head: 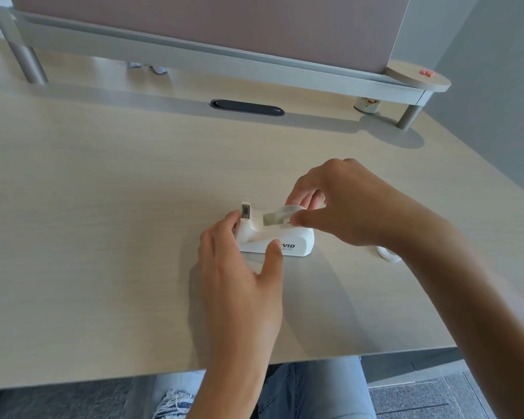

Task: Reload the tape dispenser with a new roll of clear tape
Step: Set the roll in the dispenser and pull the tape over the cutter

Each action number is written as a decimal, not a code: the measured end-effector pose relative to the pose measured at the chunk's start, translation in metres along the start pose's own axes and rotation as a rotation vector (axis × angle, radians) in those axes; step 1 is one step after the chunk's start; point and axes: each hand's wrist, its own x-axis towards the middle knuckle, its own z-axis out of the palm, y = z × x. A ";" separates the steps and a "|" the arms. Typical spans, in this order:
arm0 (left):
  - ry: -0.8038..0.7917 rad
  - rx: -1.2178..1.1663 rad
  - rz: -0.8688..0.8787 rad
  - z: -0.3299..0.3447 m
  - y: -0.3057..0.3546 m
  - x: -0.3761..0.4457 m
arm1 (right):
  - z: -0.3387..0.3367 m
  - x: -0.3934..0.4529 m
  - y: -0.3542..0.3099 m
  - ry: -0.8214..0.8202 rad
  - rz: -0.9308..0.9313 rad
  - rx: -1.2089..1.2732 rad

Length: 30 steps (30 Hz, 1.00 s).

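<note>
Right fingertips (307, 199) pinch tape at the dispenser

The right hand (345, 204) pinches thumb against fingers on the clear tape roll (277, 216), which sits in the white plastic tape dispenser (297, 241) with a loose strip reaching toward the cutter. The left hand (239, 267) grips the dispenser, thumb on the near side and fingers behind. The dispenser stands on the pale wood desk (103, 207), and a white ring (387, 254) lies beside the right wrist.

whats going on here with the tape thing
A person is reloading a white tape dispenser on the desk. The left hand grips its front end, while the right hand holds the clear tape roll at the cradle, a loose strip pointing toward the cutter. A white ring lies to the right.
</note>
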 end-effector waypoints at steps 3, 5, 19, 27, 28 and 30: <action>0.004 0.006 0.001 0.000 0.001 -0.001 | 0.000 0.001 -0.005 0.001 -0.007 -0.081; 0.005 0.000 -0.007 -0.001 0.001 -0.001 | 0.002 0.001 -0.009 0.014 -0.025 -0.171; -0.004 0.039 0.002 -0.002 0.003 0.001 | 0.008 0.004 -0.013 0.038 -0.056 -0.208; 0.108 0.091 0.298 0.006 0.005 0.006 | 0.035 -0.022 0.024 0.279 -0.087 0.394; 0.097 0.145 0.330 0.008 0.007 0.009 | 0.038 -0.023 0.027 0.304 -0.092 0.451; 0.068 0.248 0.347 0.012 0.014 0.016 | 0.044 -0.024 0.032 0.342 -0.097 0.536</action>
